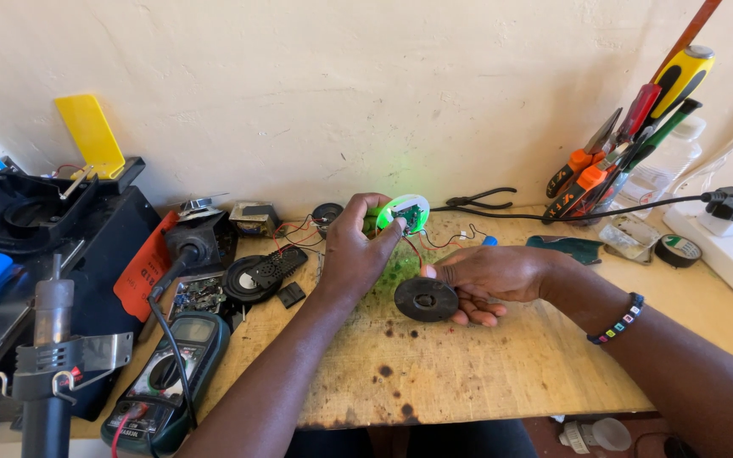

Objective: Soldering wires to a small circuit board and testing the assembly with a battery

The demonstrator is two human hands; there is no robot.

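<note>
Round circuit board (405, 212), glowing green, is pinched in the left hand (354, 250) fingers, raised near the bench's back edge so its wires hang free. Right hand (489, 276) lies palm-up, fingers loosely cupping a black speaker (426, 298). Bare wood remains toward the front edge.

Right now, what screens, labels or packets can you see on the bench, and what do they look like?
Multimeter: front left edge of the bench, dark green case, grey rectangular screen, round dial.
Red label: left, on a black box, a tilted orange-red panel with small print.
Clear packet: back right, under the tool handles, small and crinkly.
Glowing disc: held in the left hand, round, white, lit green; not a screen.
</note>
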